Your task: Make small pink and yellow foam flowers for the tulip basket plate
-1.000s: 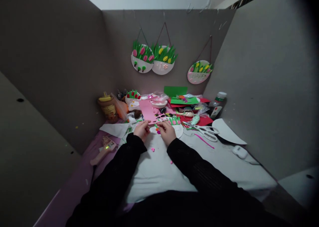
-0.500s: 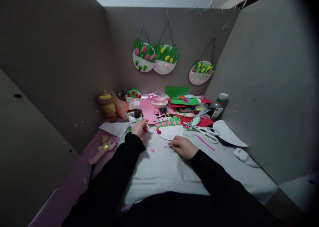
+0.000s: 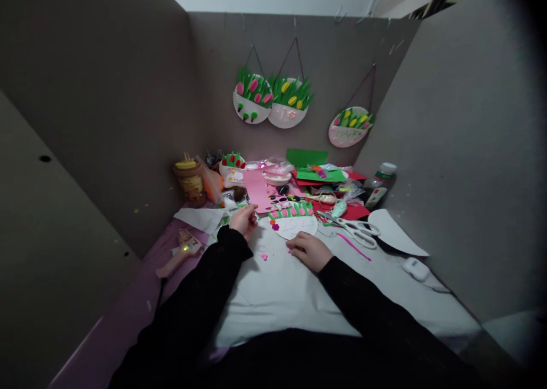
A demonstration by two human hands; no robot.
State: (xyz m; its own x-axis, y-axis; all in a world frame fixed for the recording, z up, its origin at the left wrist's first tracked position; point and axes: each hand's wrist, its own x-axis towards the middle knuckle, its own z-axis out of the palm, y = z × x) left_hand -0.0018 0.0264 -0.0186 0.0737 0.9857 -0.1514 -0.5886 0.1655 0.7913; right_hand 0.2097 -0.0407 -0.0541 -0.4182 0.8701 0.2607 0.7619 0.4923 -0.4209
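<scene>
A half paper plate (image 3: 294, 226) with green foam grass and pink tulips lies flat on the white sheet (image 3: 273, 286) in front of me. My left hand (image 3: 243, 220) is curled just left of it, fingertips pinched on something too small to name. My right hand (image 3: 309, 249) rests knuckles up on the sheet just below the plate, fingers curled over a tiny pink piece (image 3: 289, 250). Another small pink foam bit (image 3: 264, 257) lies between my hands.
White scissors (image 3: 358, 229), a pink strip (image 3: 352, 246), a glue gun (image 3: 177, 257) with a lit lamp, a yellow-lidded jar (image 3: 188, 179), a bottle (image 3: 379, 185), white earbud case (image 3: 415, 269) and foam sheets (image 3: 316, 175) crowd the back. Three finished plates (image 3: 273, 99) hang on grey cardboard walls.
My right hand pulled away from my left and came down onto the sheet below the plate, uncovering the plate. My left hand stayed put, still pinched.
</scene>
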